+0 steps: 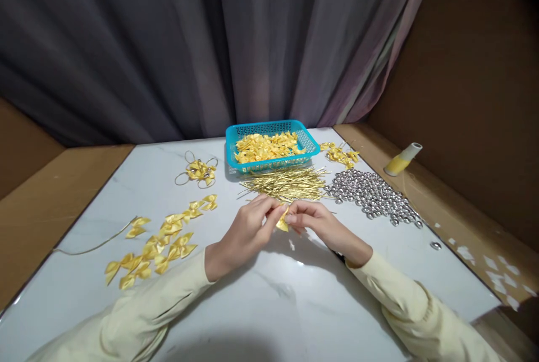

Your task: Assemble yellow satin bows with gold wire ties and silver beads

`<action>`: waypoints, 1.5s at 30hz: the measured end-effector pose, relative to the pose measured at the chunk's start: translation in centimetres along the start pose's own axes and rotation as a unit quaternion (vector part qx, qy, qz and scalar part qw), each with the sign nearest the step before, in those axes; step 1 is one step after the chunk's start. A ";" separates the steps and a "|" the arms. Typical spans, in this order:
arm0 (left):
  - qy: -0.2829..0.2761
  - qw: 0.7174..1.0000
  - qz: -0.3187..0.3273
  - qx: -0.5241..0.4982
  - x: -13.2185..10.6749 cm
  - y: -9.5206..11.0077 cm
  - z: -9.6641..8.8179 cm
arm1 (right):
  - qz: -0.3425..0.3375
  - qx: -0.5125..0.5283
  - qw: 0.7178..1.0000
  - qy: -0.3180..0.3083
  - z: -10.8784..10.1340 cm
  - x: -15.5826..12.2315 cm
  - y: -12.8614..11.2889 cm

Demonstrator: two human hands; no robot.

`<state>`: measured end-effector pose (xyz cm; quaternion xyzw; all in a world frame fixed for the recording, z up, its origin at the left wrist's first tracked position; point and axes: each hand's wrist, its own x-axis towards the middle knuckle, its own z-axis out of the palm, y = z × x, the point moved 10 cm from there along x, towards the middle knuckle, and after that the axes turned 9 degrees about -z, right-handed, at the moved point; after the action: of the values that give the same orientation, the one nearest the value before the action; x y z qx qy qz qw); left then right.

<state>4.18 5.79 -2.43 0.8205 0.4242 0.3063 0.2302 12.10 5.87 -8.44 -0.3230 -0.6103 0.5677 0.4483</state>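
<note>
Over the middle of the white table, my left hand (pixel 252 228) and my right hand (pixel 316 223) meet at a small yellow ribbon bow (pixel 283 224). Fingertips of both hands pinch it and cover much of it. Just beyond the fingers lies a heap of gold twist ties (pixel 290 182). Several loose yellow bows (pixel 155 245) are spread on the table left of my left forearm. A pile of shiny silver ring-like beads (pixel 373 195) is to the right of my right hand.
A blue plastic basket (pixel 273 169) full of yellow bows stands at the back. Bows with loops of cord (pixel 201 172) lie at left, more bows (pixel 342 155) at right. A yellow-and-white thread cone (pixel 403 160) stands by the right edge, near white scraps (pixel 490 262). A cord (pixel 95 247) lies at left.
</note>
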 end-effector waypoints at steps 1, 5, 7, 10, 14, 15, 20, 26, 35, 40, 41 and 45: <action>-0.010 1.000 -0.025 -0.015 0.2 -0.3 0.0 | 0.000 -0.010 1.000 -0.005 0.0 0.0 -0.2; -0.050 0.993 -0.083 -0.067 0.5 -1.2 0.2 | 0.000 -0.021 1.000 -0.009 -0.3 0.1 -0.6; -0.065 0.990 -0.092 -0.084 0.6 -1.3 0.2 | -0.001 -0.011 1.000 -0.003 -0.5 0.2 -0.5; -0.085 0.986 -0.098 -0.100 0.6 -1.2 0.3 | -0.010 0.011 1.000 0.004 -0.5 0.3 -0.4; -0.123 0.977 -0.101 -0.139 0.5 -0.8 0.9 | -0.031 0.023 0.999 0.007 -0.6 0.3 -0.7; -0.130 0.975 -0.102 -0.151 0.5 -0.7 1.1 | -0.037 0.024 0.999 0.009 -0.6 0.3 -0.8; -0.119 0.966 -0.125 -0.194 0.6 -1.1 1.1 | -0.044 -0.005 0.999 0.006 -0.6 0.2 -0.8; -0.102 0.970 -0.142 -0.171 0.4 -1.9 1.0 | -0.025 -0.050 0.998 -0.029 -0.2 0.1 -1.0; -0.170 0.938 -0.159 -0.257 0.0 -1.4 2.2 | -0.010 -0.029 0.995 -0.096 1.0 -0.3 -0.1; -0.208 0.922 -0.160 -0.285 -0.2 -1.1 2.7 | -0.024 -0.067 0.991 -0.114 0.9 -0.4 -0.5; -0.208 0.925 -0.159 -0.276 -0.3 -1.1 2.7 | -0.031 -0.085 0.990 -0.112 0.8 -0.4 -0.7; -0.205 0.940 -0.139 -0.235 -0.3 -0.5 2.5 | -0.035 -0.107 0.989 -0.100 0.4 -0.5 -1.3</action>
<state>5.46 5.49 -4.60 0.7210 0.3937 0.1872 0.5386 12.05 5.10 -7.24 -0.2894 -0.7199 0.5128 0.3674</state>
